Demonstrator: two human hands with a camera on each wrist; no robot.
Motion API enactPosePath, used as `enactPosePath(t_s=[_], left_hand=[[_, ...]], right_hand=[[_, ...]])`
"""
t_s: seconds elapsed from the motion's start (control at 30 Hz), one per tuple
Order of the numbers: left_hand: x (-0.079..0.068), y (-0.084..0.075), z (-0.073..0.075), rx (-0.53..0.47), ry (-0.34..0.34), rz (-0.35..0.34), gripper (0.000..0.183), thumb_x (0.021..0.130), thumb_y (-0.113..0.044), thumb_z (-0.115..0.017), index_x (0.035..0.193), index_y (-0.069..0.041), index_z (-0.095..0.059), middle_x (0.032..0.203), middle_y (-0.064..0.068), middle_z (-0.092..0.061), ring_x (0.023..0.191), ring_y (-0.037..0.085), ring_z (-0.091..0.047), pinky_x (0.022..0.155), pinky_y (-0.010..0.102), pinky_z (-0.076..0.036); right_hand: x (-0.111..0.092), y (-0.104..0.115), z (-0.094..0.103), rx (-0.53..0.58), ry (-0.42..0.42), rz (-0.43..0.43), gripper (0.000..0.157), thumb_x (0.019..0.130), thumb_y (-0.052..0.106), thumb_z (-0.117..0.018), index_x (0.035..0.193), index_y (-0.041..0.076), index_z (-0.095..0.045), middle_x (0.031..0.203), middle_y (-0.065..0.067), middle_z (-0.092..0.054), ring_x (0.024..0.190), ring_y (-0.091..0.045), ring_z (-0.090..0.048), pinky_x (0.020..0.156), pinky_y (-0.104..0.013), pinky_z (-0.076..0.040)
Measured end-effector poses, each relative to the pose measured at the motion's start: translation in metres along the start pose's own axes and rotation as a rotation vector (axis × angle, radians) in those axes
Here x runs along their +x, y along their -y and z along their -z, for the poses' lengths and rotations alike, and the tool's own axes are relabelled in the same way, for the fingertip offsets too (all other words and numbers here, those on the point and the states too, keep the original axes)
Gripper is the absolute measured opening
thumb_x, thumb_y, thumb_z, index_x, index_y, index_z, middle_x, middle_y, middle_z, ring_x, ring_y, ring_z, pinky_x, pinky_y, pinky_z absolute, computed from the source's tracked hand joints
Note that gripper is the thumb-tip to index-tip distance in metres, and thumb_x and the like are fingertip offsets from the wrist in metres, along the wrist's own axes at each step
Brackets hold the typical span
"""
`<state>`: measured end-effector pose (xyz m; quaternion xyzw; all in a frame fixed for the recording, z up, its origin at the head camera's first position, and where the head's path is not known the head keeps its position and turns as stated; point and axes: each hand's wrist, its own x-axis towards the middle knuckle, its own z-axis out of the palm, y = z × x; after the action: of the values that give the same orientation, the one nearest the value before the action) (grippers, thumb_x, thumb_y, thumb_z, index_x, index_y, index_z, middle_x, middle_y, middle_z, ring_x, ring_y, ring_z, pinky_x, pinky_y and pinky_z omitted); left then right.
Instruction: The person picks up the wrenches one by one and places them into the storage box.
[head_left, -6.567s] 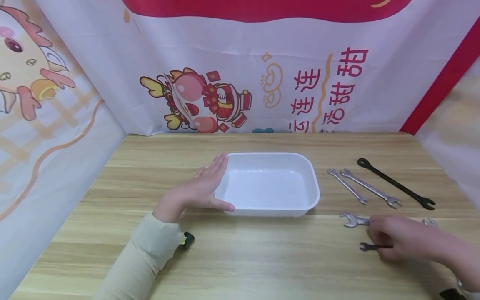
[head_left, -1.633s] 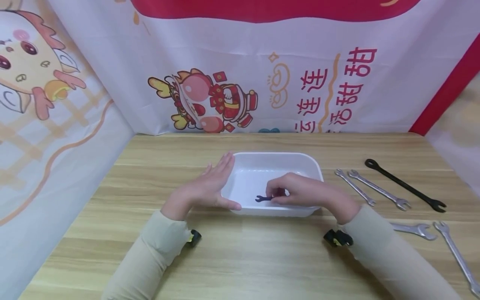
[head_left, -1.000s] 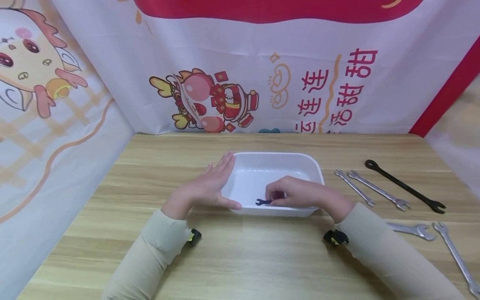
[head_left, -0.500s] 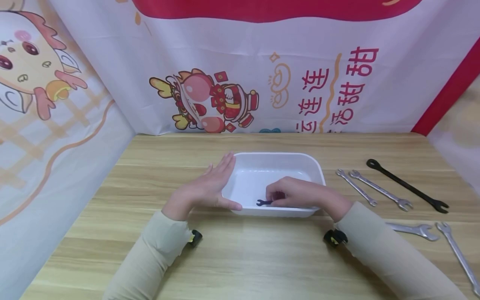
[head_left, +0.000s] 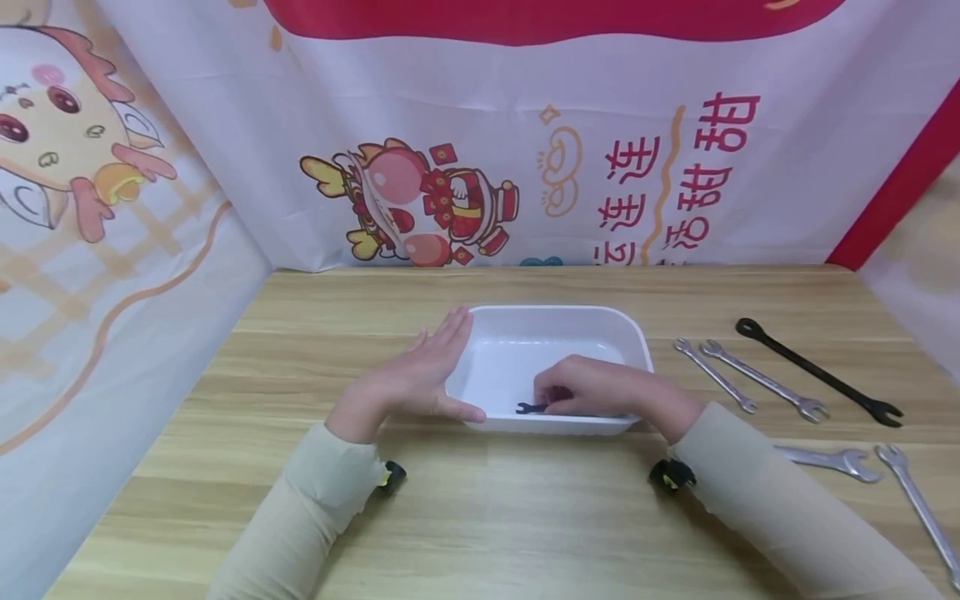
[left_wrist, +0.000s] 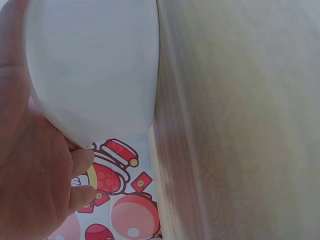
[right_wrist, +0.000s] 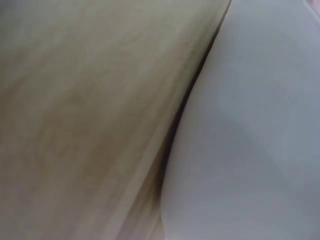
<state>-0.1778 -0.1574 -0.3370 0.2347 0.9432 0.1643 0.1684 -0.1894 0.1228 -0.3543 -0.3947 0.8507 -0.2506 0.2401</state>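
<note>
A white rectangular plastic tub (head_left: 555, 425) stands on the wooden table. My left hand (head_left: 416, 375) rests against its left end with fingers fairly straight, the thumb at the front rim; the left wrist view shows that palm beside the tub's outer wall (left_wrist: 95, 65). Inside the tub, near the front wall, my right hand (head_left: 592, 386) pinches a small dark open-end wrench (head_left: 529, 408). Only one jaw end of this wrench shows; the rest is hidden by the fingers and the front wall. In the right wrist view only the tub's wall (right_wrist: 245, 130) and table appear, no hand.
To the tub's right lie a small silver wrench (head_left: 716, 375), a longer silver wrench (head_left: 765, 379) and a long black wrench (head_left: 817, 371). Nearer me are a thick silver wrench (head_left: 825, 458), partly behind the right sleeve, and another silver wrench (head_left: 922, 508). A printed cloth (head_left: 465, 100) hangs behind the table.
Since the oldest frame, my right hand has carried the small dark wrench from the right side into the tub. Over the last second it has lowered slightly toward the front wall. The left hand stays put.
</note>
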Motion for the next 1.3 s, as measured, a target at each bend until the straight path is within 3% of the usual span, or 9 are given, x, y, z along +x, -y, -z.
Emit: enactPosePath(t_s=[1.13,1.3], left_hand=[[-0.0027,-0.0032,0.0007,-0.013,0.015,0.012,0.134,0.071,-0.073,-0.073,0.159,-0.021,0.014,0.165,-0.011,0.023,0.154,0.010,0.017,0.125,0.048,0.002],[-0.0024,-0.0021,0.0002,-0.017,0.006,0.008,0.134,0.071,-0.071,-0.074,0.159,-0.021,0.014,0.164,-0.011,0.023,0.154,0.011,0.017,0.125,0.049,0.002]], right_hand=[[-0.0022,-0.0005,-0.0015,-0.107,-0.046,-0.063,0.007,0.092,0.027,-0.072,0.097,0.032,-0.070,0.081,0.017,-0.064,0.080,-0.005,-0.060,0.079,-0.025,-0.052],[-0.0031,-0.0023,-0.0004,-0.106,-0.050,-0.040,0.007,0.092,0.026,-0.073,0.098,0.028,-0.071,0.081,0.015,-0.064,0.079,-0.006,-0.059,0.078,-0.025,-0.052]])
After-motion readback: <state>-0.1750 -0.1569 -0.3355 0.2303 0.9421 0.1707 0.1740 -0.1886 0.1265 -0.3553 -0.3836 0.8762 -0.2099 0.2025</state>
